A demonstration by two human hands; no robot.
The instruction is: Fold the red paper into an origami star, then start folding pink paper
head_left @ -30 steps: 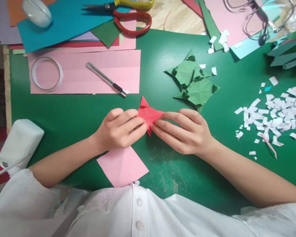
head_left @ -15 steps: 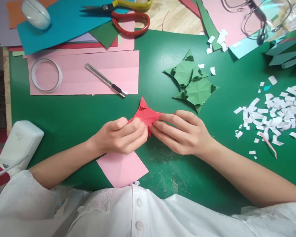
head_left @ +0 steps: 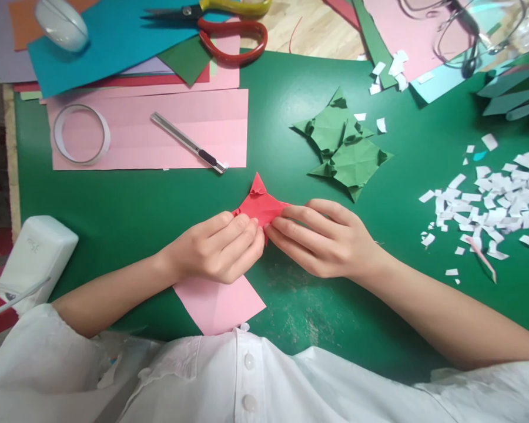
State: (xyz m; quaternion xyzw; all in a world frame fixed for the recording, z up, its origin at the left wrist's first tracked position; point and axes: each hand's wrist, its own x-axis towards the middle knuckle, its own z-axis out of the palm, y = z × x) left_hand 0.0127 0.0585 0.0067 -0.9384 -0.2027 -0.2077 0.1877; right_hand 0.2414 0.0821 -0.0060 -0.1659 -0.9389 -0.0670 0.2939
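A red folded paper star (head_left: pixel 261 204) is held between my two hands over the green table, one point with a curled fold facing away from me. My left hand (head_left: pixel 218 244) has its fingers closed on the star's left and near side. From the right, my right hand (head_left: pixel 321 235) pinches the right point and near edge. The fingers hide the star's near part. Under my left hand lies a pink paper square (head_left: pixel 223 305). Two green folded stars (head_left: pixel 355 161) rest together beyond my right hand.
A pink sheet (head_left: pixel 132 147) carries a tape roll (head_left: pixel 106 138) and a cutter knife (head_left: pixel 187 141). Scissors (head_left: pixel 233 41), coloured paper (head_left: pixel 110 41) and a mouse (head_left: pixel 62 24) are at the back left. White scraps (head_left: pixel 494 200) lie right; a white adapter (head_left: pixel 39 258) sits left.
My left hand's fingers have closed in slightly, with the index finger lower over the paper. The red star has shifted very slightly; both hands still hold it.
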